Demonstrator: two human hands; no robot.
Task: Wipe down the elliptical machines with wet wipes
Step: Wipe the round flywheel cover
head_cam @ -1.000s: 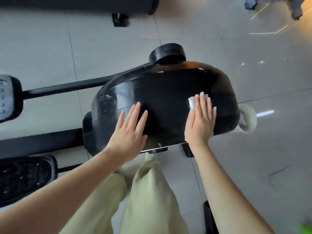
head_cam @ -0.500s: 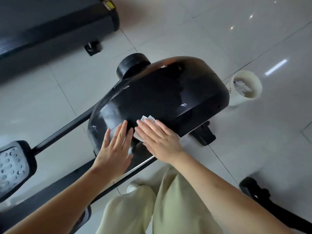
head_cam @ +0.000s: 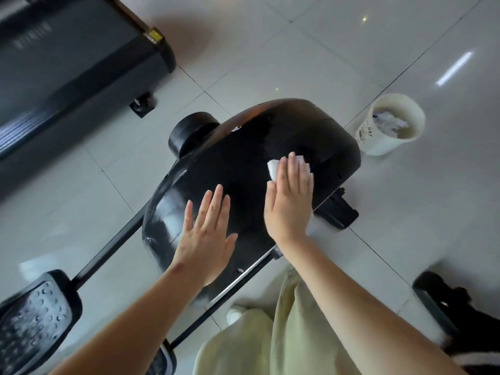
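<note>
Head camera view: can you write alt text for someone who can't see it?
A person's right hand presses a white wet wipe flat on an elliptical machine's black housing, with the left hand resting open beside it. A cream bucket holding crumpled white material stands on the tiled floor beyond.

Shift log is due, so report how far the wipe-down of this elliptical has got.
Done: part of the black cover looks damp and streaked, and crumpled wipes lie in the white bucket. In hand: the right hand presses a wipe flat on the cover; the left hand rests flat beside it. Left: the pedal looks dusty, likely unwiped.
</note>
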